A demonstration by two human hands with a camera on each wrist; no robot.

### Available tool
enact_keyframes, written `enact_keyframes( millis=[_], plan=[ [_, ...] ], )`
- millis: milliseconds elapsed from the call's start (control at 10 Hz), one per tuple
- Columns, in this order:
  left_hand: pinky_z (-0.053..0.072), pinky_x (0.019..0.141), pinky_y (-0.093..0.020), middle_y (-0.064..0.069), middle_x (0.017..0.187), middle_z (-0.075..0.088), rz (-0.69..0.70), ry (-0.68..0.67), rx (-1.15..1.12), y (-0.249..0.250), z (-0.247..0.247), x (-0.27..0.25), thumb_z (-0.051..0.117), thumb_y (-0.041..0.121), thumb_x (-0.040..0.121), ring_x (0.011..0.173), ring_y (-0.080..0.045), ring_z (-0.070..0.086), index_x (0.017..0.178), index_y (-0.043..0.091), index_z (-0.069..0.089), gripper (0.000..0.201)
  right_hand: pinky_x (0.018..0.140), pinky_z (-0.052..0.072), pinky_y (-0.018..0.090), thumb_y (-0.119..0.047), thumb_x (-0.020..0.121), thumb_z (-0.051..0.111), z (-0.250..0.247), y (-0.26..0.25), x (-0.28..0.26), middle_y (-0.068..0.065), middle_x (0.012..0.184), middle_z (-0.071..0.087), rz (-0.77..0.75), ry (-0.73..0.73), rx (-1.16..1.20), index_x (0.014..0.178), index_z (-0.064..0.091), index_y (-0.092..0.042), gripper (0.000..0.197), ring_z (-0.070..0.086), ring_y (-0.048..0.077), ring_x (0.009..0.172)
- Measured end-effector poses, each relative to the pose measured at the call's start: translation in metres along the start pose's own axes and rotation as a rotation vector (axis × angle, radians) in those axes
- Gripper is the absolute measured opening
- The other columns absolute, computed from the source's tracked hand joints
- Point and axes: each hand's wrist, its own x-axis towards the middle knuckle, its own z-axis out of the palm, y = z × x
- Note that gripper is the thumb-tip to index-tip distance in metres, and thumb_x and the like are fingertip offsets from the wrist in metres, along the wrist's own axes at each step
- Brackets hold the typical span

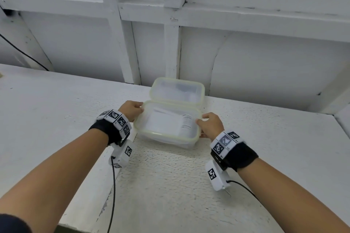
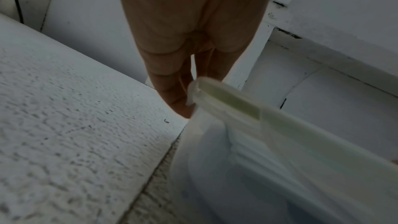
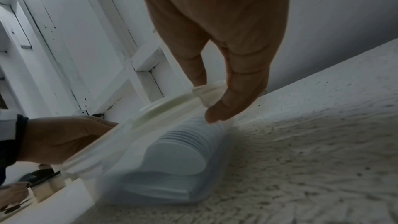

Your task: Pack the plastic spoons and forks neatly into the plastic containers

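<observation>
On the white table the left hand pinches the left rim of the clear plastic container, where stacked white spoons lie under its raised lid, while the right hand pinches the right rim.

We find the desk bare across the left and lower centre of the head view, giving free passage there. The container occupies the centre, its raised lid leaning toward the panelled wall and closing off approach from the top of the frame. The left hand and right hand block both short sides. We note open desk at right; cables trail across the lower frame. The container mouth is unobstructed from above.
</observation>
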Motion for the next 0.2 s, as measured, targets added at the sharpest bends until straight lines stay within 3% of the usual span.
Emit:
enact_keyframes(
  millis=[100,200],
  plan=[
    [0.047,0.092,-0.037,-0.015,0.125,0.059,0.001,0.005,-0.031,-0.0039,0.0023,0.0053,0.047,0.007,0.095,0.112,-0.031,0.056,0.132,0.007,0.052,0.038,0.071,0.057,0.038,-0.019,0.089,0.059,-0.0025,0.0018,-0.0002,0.015,0.124,0.055,0.001,-0.024,0.013,0.125,0.046,-0.011,0.038,0.061,0.033,0.102],
    [0.039,0.104,-0.039,-0.015,0.138,0.049,0.004,0.033,0.034,-0.0055,0.0016,0.0078,0.046,0.009,0.095,0.125,-0.031,0.047,0.138,0.004,0.043,0.043,0.079,0.055,0.037,-0.027,0.091,0.057,-0.0086,0.0049,-0.0060,0.012,0.128,0.053,0.004,-0.053,-0.053,0.134,0.040,-0.015,0.048,0.059,0.029,0.104]
  ],
)
